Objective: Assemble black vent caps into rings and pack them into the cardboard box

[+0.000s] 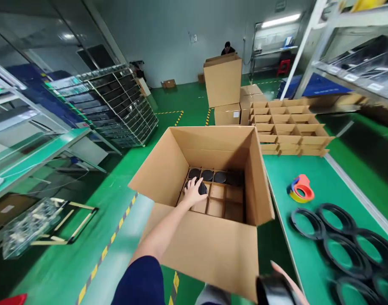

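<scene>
Evidently, we have our left hand (193, 195) closed about a round black piece (203, 189) inside the open carton (209, 250), whose divider (224, 199) presumably keeps pieces apart. We count at least three black discs (207, 175) in its far row. Our right hand (291, 281) grasps a blurred black cylinder (274, 290) outside the carton.

Two hands (194, 192), one partitioned carton (213, 140)
</scene>
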`<state>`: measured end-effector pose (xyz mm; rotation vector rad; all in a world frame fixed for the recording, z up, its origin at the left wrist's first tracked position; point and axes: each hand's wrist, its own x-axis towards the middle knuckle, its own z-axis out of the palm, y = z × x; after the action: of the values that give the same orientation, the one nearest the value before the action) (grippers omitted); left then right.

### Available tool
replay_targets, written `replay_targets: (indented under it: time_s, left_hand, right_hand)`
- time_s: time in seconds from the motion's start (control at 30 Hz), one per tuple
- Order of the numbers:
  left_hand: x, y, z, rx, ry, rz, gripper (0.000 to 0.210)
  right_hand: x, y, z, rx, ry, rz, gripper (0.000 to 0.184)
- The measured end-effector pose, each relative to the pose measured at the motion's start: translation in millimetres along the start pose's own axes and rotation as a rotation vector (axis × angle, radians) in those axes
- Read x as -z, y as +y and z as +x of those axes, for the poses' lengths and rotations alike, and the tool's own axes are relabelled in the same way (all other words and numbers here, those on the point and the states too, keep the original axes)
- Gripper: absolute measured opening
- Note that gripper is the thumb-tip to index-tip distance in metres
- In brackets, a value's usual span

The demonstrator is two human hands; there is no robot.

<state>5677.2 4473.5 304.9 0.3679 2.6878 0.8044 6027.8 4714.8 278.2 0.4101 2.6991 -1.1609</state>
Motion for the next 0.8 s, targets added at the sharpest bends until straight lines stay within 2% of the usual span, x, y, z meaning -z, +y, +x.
replay_targets:
  time_s: [0.03,0.1,0.13,0.2,0.3,0.37,0.47,0.6,0.67,0.8]
  left_hand:
    - [-4.5,-19,31,0.009,-0.033,0.015,0.093]
    - [-22.2,-55,85,0.000,-0.095,0.012,0.094]
    - [-34.2,-71,107,-0.011,-0.123,0.001,0.094]
    - [-61.0,-99,145,-0.042,-0.177,-0.025,0.093]
    - [-100.6,-134,186,-0.097,-0.248,-0.067,0.093]
    - [-123.6,-154,208,-0.127,-0.283,-0.100,0.093]
    - [-153.0,-178,237,-0.186,-0.302,-0.181,0.093]
    - [-184.4,-203,262,-0.252,-0.309,-0.259,0.095]
    - [-198.1,-212,266,-0.282,-0.318,-0.253,0.094]
    - [-224.8,-226,262,-0.372,-0.292,-0.048,0.081]
  right_hand:
    - [-6,-14,26,0.021,-0.029,0.037,0.101]
    - [-22,-47,98,0.052,-0.028,0.089,0.102]
    - [-33,-63,142,0.049,0.007,0.078,0.100]
    - [-60,-86,233,-0.013,0.138,-0.095,0.102]
    - [-109,-88,349,-0.117,0.194,-0.408,0.107]
    - [-138,-70,401,-0.148,0.159,-0.533,0.112]
    - [-171,-37,452,-0.131,0.101,-0.656,0.115]
    - [-204,5,493,-0.135,0.020,-0.722,0.117]
    - [-220,28,502,-0.122,-0.016,-0.723,0.113]
    - [-243,68,497,-0.043,0.003,-0.757,0.081]
